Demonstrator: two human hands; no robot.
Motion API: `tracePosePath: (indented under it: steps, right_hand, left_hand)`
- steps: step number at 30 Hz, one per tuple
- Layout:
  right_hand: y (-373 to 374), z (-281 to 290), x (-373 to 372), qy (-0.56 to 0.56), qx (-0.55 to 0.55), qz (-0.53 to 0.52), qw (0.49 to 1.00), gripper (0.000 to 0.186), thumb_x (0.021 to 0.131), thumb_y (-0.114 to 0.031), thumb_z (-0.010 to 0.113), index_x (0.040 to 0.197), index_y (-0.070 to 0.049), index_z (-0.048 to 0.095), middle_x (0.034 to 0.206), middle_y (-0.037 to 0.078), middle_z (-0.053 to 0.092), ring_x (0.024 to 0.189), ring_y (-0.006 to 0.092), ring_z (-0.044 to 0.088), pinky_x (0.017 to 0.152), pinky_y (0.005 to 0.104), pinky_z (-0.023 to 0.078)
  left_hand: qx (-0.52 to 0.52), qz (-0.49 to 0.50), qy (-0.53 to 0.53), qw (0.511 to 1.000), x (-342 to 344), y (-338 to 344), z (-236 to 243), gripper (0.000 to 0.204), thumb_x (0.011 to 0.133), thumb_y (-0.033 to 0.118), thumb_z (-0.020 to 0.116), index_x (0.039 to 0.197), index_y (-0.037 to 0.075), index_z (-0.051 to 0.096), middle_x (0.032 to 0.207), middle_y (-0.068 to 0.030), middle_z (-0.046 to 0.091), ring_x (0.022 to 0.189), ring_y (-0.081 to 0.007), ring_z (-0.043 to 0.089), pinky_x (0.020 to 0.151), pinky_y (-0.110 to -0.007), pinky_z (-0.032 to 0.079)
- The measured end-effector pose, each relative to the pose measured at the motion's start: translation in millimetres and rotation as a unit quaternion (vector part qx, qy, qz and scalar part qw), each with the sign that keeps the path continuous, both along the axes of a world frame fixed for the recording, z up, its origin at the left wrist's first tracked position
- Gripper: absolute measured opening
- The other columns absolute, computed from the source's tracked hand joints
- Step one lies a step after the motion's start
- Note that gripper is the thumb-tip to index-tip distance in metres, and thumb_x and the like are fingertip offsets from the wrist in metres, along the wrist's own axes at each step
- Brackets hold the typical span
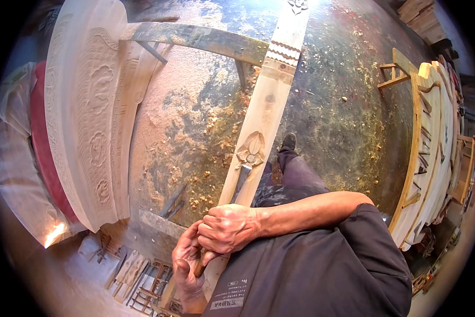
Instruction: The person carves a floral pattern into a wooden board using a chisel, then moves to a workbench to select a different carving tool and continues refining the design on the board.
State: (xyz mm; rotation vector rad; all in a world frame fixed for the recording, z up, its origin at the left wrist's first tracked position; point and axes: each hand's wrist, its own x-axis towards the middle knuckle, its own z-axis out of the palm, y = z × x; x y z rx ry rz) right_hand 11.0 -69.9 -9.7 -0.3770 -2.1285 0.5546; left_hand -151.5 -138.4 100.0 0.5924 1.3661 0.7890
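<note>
A long wooden chisel (242, 180) lies low along a pale wooden plank, its metal blade pointing away from me. The blade tip meets the near end of a carved flower (251, 150) in the plank (268, 100). My right hand (228, 228) is closed in a fist around the chisel, its forearm crossing from the right. Cupped about the wooden handle's near end is my left hand (187, 259), thumb showing; some of its fingers are hidden behind the right hand. Farther up, the plank carries wavy carved bands (283, 54).
A wooden trestle beam (200, 41) supports the plank. To the left stands a large carved panel (89, 105). Wood shavings (208, 185) and sawdust cover the floor. At right, a bench (414, 158) holds several hand tools. My foot (289, 140) is beside the plank.
</note>
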Motion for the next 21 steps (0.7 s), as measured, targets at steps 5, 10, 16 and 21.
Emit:
tracePosePath:
  steps: [5, 10, 16, 21]
  right_hand:
    - [-1.1, 1.7, 1.2, -0.003, -0.011, -0.006, 1.0, 0.03, 0.083, -0.036, 0.065, 0.071, -0.009, 0.057, 0.067, 0.002, 0.055, 0.064, 0.0176, 0.061, 0.057, 0.0334, 0.047]
    - [-2.7, 2.0, 0.1, -0.016, -0.017, -0.01, 1.0, 0.034, 0.086, -0.039, 0.066, 0.071, -0.011, 0.054, 0.069, 0.001, 0.051, 0.061, 0.0162, 0.057, 0.055, 0.0328, 0.044]
    - [-2.5, 2.3, 2.5, -0.015, -0.025, 0.002, 1.0, 0.028, 0.082, -0.034, 0.066, 0.071, -0.01, 0.056, 0.067, 0.002, 0.054, 0.06, 0.0174, 0.059, 0.055, 0.0337, 0.045]
    - [-1.3, 1.5, 2.3, -0.011, -0.038, 0.009, 0.999, 0.025, 0.077, -0.032, 0.066, 0.071, -0.01, 0.058, 0.067, 0.003, 0.056, 0.061, 0.0184, 0.061, 0.057, 0.0339, 0.046]
  left_hand:
    - [0.007, 0.035, 0.008, 0.999, 10.5, -5.0, -0.5, 0.133, 0.08, 0.09, 0.066, 0.152, -0.018, 0.039, 0.139, -0.0272, 0.062, 0.128, -0.0288, 0.065, 0.109, -0.039, 0.052]
    - [-0.001, 0.053, -0.005, 0.999, 7.8, -7.7, -0.3, 0.13, 0.083, 0.091, 0.062, 0.152, -0.017, 0.04, 0.139, -0.0274, 0.062, 0.129, -0.0298, 0.064, 0.109, -0.04, 0.053]
    - [-0.016, 0.073, -0.012, 0.997, 5.8, -11.5, -5.7, 0.127, 0.085, 0.092, 0.055, 0.15, -0.017, 0.043, 0.138, -0.0284, 0.063, 0.131, -0.0316, 0.062, 0.11, -0.041, 0.052]
    - [-0.022, 0.104, -0.025, 0.994, 5.2, -11.6, -8.9, 0.117, 0.092, 0.088, 0.05, 0.148, -0.014, 0.046, 0.137, -0.0272, 0.062, 0.12, -0.0285, 0.066, 0.105, -0.039, 0.055]
